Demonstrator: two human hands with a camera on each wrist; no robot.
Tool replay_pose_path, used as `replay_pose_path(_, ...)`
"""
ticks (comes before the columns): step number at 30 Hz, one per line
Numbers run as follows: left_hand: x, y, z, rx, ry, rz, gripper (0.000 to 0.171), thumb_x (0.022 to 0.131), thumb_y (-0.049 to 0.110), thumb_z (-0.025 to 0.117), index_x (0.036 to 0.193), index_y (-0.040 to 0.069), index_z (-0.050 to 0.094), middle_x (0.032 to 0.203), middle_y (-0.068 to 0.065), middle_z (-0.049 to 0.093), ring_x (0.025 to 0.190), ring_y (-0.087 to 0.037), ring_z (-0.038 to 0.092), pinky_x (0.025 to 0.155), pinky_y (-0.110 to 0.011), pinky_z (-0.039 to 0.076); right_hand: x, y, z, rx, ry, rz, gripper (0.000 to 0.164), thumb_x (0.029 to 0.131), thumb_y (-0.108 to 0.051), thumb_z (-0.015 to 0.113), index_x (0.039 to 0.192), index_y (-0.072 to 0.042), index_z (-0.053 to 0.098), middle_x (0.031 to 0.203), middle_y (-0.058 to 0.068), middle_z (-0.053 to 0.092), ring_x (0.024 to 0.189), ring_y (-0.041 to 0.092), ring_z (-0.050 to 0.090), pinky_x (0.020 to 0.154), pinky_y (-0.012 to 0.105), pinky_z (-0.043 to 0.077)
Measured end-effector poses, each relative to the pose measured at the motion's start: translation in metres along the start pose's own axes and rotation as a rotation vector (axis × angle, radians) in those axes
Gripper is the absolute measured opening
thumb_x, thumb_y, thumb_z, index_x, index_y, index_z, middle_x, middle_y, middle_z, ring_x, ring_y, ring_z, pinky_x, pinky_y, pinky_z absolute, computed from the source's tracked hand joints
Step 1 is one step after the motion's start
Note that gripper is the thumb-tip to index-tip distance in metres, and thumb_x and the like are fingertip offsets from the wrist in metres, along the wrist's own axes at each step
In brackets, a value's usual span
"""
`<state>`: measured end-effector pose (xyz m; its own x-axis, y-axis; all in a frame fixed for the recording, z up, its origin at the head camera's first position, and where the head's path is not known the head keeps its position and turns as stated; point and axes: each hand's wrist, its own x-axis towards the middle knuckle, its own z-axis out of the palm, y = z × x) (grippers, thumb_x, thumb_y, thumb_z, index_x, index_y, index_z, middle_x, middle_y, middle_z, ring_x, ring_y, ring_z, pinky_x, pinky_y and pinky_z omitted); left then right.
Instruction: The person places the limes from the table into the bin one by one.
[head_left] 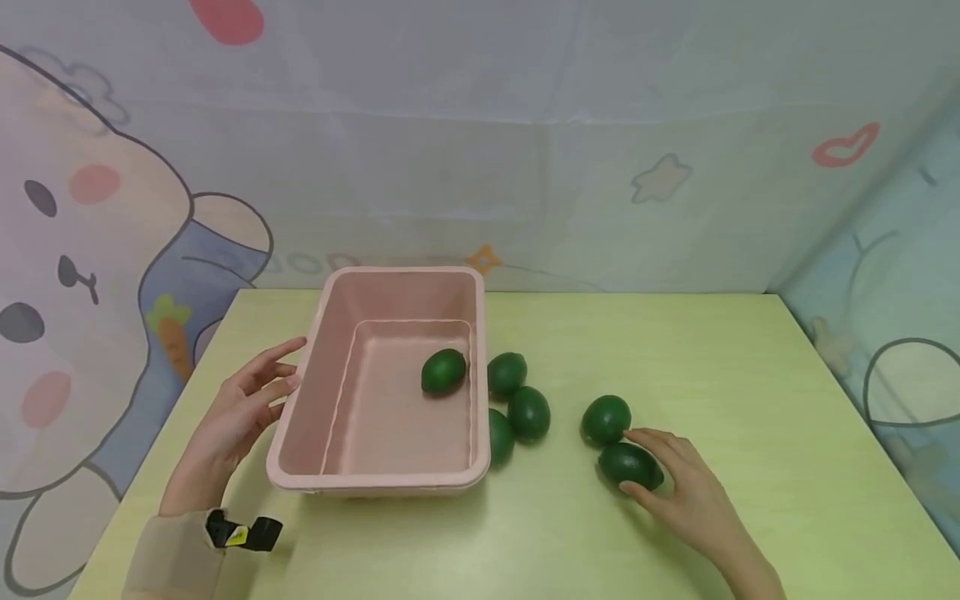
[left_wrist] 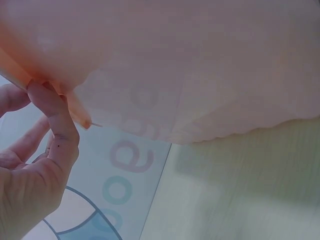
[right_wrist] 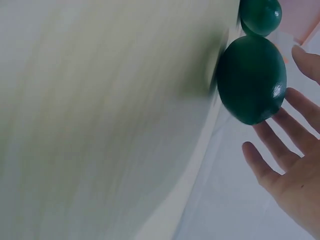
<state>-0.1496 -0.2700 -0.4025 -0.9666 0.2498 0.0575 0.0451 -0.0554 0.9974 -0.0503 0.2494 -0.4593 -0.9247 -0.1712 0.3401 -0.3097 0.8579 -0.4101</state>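
A pink plastic basin (head_left: 382, 481) stands left of centre on the table, with one green lime (head_left: 443, 372) inside near its right wall. My left hand (head_left: 243, 404) touches the basin's left rim from outside; in the left wrist view, its bent thumb (left_wrist: 59, 117) meets the underside of the lip. On the right, my right hand (head_left: 686, 483) is spread around a lime (head_left: 628, 467), thumb on the near side and fingers on the far side. The right wrist view shows loosely extended fingers (right_wrist: 280, 145) beside that lime (right_wrist: 252, 80), the thumb apart from it.
Another lime (head_left: 606, 420) lies right against the one by my right hand. Three more limes (head_left: 529, 414) cluster along the basin's right side, one partly hidden by its rim. A printed cloth (head_left: 525, 167) hangs behind the pale yellow-green table (head_left: 735, 358).
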Motion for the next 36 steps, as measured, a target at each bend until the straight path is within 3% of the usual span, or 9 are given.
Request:
replay_pose_path(6, 0.001, 0.0, 0.0, 0.013, 0.006, -0.012, 0.051, 0.097, 0.004, 0.052, 0.146, 0.014, 0.041, 0.102, 0.003, 0.057, 0.087, -0.004, 0.064, 0.074, -0.021, 0.057, 0.0, 0.006, -0.002, 0.008, -0.071, 0.046, 0.064, 0.072, -0.024, 0.085, 0.129, -0.016, 0.057, 0.126, 0.0, 0.06, 0.116, 0.022, 0.053, 0.091, 0.049, 0.049)
replay_pose_path(14, -0.002, 0.001, 0.001, 0.018, 0.028, -0.023, 0.051, 0.097, 0.004, 0.053, 0.146, 0.014, 0.042, 0.102, 0.005, 0.057, 0.088, -0.003, 0.062, 0.074, -0.02, 0.056, 0.003, 0.012, -0.003, 0.075, -0.179, 0.071, 0.065, 0.073, -0.024, 0.083, 0.131, -0.014, 0.056, 0.125, 0.005, 0.062, 0.116, 0.03, 0.057, 0.093, 0.053, 0.049)
replay_pose_path(22, 0.0, 0.0, 0.001, 0.033, 0.01, -0.008, 0.051, 0.097, 0.004, 0.052, 0.146, 0.014, 0.041, 0.102, 0.004, 0.057, 0.088, -0.004, 0.064, 0.074, -0.021, 0.057, 0.005, 0.012, -0.003, 0.146, -0.217, 0.081, 0.064, 0.075, -0.03, 0.082, 0.13, -0.012, 0.056, 0.121, 0.003, 0.064, 0.111, 0.027, 0.062, 0.089, 0.048, 0.053)
replay_pose_path(30, 0.0, 0.0, -0.001, 0.034, 0.004, -0.018, 0.051, 0.097, 0.005, 0.053, 0.146, 0.016, 0.041, 0.103, 0.004, 0.057, 0.088, -0.004, 0.064, 0.074, -0.021, 0.057, 0.007, 0.011, -0.003, 0.142, -0.226, 0.085, 0.061, 0.075, -0.031, 0.082, 0.128, -0.012, 0.058, 0.115, -0.002, 0.065, 0.098, 0.018, 0.064, 0.077, 0.026, 0.054)
replay_pose_path(36, 0.0, 0.0, -0.001, 0.022, -0.002, -0.007, 0.051, 0.097, 0.004, 0.052, 0.146, 0.015, 0.041, 0.103, 0.003, 0.057, 0.088, -0.004, 0.064, 0.074, -0.021, 0.057, 0.007, 0.011, -0.003, 0.147, -0.229, 0.078, 0.061, 0.075, -0.03, 0.082, 0.128, -0.011, 0.058, 0.114, -0.001, 0.066, 0.098, 0.02, 0.065, 0.077, 0.026, 0.055)
